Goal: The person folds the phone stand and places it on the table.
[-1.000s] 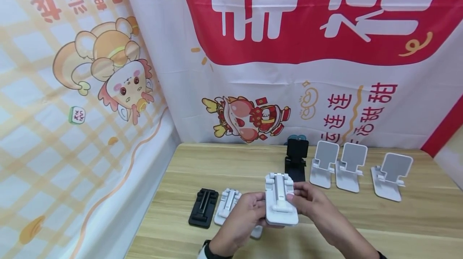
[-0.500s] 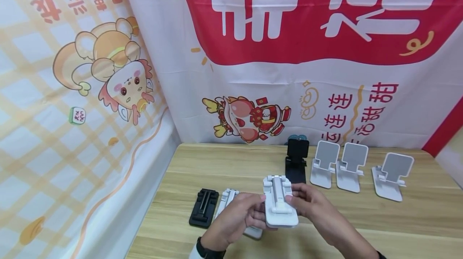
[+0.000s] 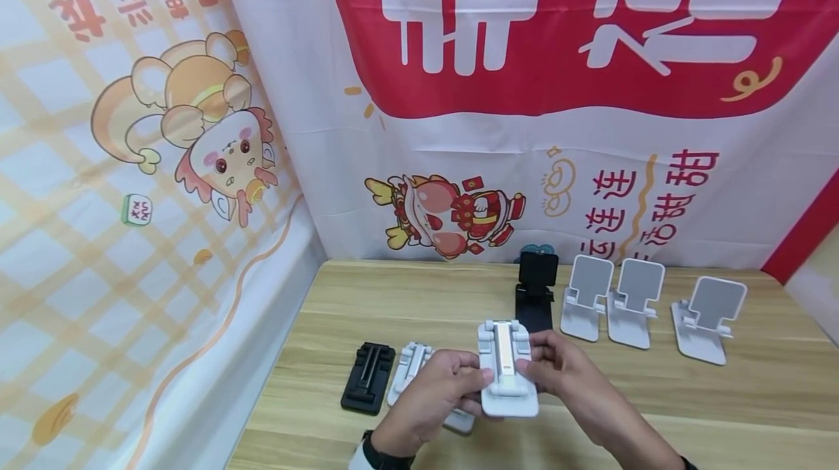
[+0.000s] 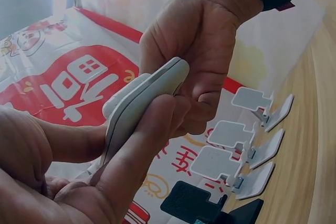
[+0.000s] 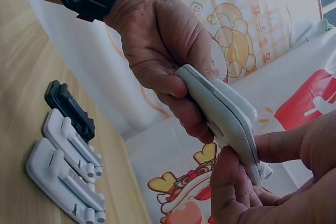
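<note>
Grip: you pinch a folded white phone stand (image 3: 505, 362) from both sides, your left hand (image 3: 432, 396) on its left edge and your right hand (image 3: 565, 371) on its right, thumbs on top, fingers underneath.
Just changed: your left thumb has slid toward the stand's near end, and its middle bar now catches more light.
What that means: only the hold and tilt differ; the stand is still folded.
Held stand's place: raised above the near part of the table (image 3: 426, 299).
Left side: a folded black stand (image 3: 368, 378), a second white stand (image 3: 410, 371), also folded, and a third white stand (image 3: 461, 423), mostly hidden by your left hand.
Far right: an unfolded black stand (image 3: 537, 270), then three unfolded white stands (image 3: 640, 286).
Containers: none show; these stands sit directly on the wood.
Behind: a printed cloth (image 3: 426, 131) hangs.
</note>
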`<action>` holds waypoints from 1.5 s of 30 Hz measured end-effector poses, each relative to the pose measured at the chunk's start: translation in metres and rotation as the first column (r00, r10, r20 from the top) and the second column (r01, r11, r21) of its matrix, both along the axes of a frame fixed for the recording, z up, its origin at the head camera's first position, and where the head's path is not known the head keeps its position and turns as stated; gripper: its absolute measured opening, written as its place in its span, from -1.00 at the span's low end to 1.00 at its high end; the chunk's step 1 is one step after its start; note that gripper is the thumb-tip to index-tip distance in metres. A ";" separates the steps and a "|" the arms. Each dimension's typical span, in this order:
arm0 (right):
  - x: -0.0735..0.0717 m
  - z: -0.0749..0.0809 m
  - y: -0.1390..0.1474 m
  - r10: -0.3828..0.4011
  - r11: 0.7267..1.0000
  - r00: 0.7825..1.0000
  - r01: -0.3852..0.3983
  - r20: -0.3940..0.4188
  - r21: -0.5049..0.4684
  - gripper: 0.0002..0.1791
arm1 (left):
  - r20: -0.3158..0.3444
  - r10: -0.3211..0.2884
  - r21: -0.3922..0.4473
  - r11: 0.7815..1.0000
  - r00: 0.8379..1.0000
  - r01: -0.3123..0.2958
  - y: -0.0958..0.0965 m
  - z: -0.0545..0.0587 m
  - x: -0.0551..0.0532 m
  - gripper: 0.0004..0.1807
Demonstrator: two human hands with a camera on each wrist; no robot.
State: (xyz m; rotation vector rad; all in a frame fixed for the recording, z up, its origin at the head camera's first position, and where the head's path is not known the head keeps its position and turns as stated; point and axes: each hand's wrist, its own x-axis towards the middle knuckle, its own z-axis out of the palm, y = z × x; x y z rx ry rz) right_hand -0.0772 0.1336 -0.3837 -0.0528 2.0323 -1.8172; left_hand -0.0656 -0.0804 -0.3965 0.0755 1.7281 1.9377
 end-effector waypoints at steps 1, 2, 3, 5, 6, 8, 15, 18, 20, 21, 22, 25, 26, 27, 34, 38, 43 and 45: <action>0.000 -0.001 0.000 -0.008 1.000 1.000 0.008 -0.005 0.009 -0.39 | -0.003 0.007 0.001 1.000 1.000 -0.007 0.001 -0.001 0.000 -0.62; 0.000 -0.001 0.000 -0.015 1.000 1.000 0.015 -0.009 0.017 -0.40 | -0.005 0.014 -0.003 1.000 1.000 -0.014 0.002 -0.002 0.000 -0.63; 0.000 -0.002 0.001 -0.016 1.000 1.000 0.017 -0.018 0.020 -0.40 | -0.007 0.020 -0.006 1.000 1.000 -0.020 0.003 -0.003 0.000 -0.64; 0.000 -0.003 0.002 -0.019 1.000 0.999 0.020 -0.035 0.025 -0.42 | -0.021 0.045 -0.023 0.999 0.999 -0.046 0.005 -0.005 0.000 -0.65; 0.000 -0.004 0.002 -0.020 0.999 0.999 0.021 -0.041 0.027 -0.42 | -0.037 0.064 -0.047 0.997 0.997 -0.065 0.007 -0.006 0.000 -0.65; -0.001 -0.007 0.003 -0.030 0.999 0.998 0.032 -0.052 0.026 -0.45 | -0.093 0.102 -0.105 0.988 0.990 -0.112 0.012 -0.008 0.000 -0.64; 0.000 -0.022 0.003 -0.100 0.995 0.993 0.100 -0.069 0.005 -0.50 | -0.315 0.058 -0.519 0.825 0.947 -0.223 0.032 -0.014 0.004 -0.32; -0.001 -0.026 0.002 -0.128 0.991 0.990 0.129 -0.065 0.020 -0.52 | -0.355 -0.016 -0.634 0.739 0.935 -0.228 0.041 -0.016 0.007 -0.10; -0.001 -0.028 0.001 -0.146 0.988 0.988 0.149 -0.055 0.051 -0.52 | -0.387 -0.074 -0.699 0.674 0.919 -0.240 0.048 -0.018 0.008 0.00; -0.002 -0.028 0.001 -0.155 0.985 0.987 0.158 -0.048 0.067 -0.53 | -0.404 -0.103 -0.728 0.638 0.909 -0.251 0.051 -0.019 0.008 0.01; -0.002 -0.029 0.000 -0.162 0.983 0.986 0.165 -0.044 0.081 -0.53 | -0.416 -0.129 -0.755 0.601 0.900 -0.263 0.053 -0.020 0.008 0.03; -0.002 -0.031 0.000 -0.157 0.981 0.987 0.161 -0.042 0.111 -0.53 | -0.427 -0.187 -0.813 0.507 0.885 -0.285 0.058 -0.022 0.007 0.02; -0.002 -0.032 0.000 -0.150 0.982 0.988 0.154 -0.043 0.113 -0.52 | -0.429 -0.195 -0.821 0.492 0.882 -0.291 0.059 -0.023 0.006 -0.01; -0.002 -0.032 0.000 -0.141 0.983 0.989 0.145 -0.043 0.116 -0.52 | -0.432 -0.202 -0.824 0.483 0.879 -0.295 0.059 -0.024 0.005 -0.03; -0.009 -0.038 0.013 -0.100 0.941 0.993 0.115 -0.064 0.318 -0.51 | -0.489 -0.212 -0.792 0.515 0.846 -0.328 0.066 -0.050 -0.004 -0.24; -0.013 -0.037 0.025 -0.072 0.878 0.992 0.113 -0.106 0.466 -0.32 | -0.479 -0.239 -0.796 0.524 0.844 -0.303 0.075 -0.073 -0.008 -0.33; -0.013 -0.037 0.031 -0.052 0.879 0.990 0.107 -0.130 0.465 -0.26 | -0.435 -0.259 -0.836 0.471 0.863 -0.280 0.086 -0.097 -0.005 -0.29; -0.014 -0.038 0.031 -0.037 0.874 0.986 0.110 -0.160 0.473 -0.33 | -0.438 -0.262 -0.846 0.444 0.860 -0.295 0.088 -0.104 -0.004 -0.29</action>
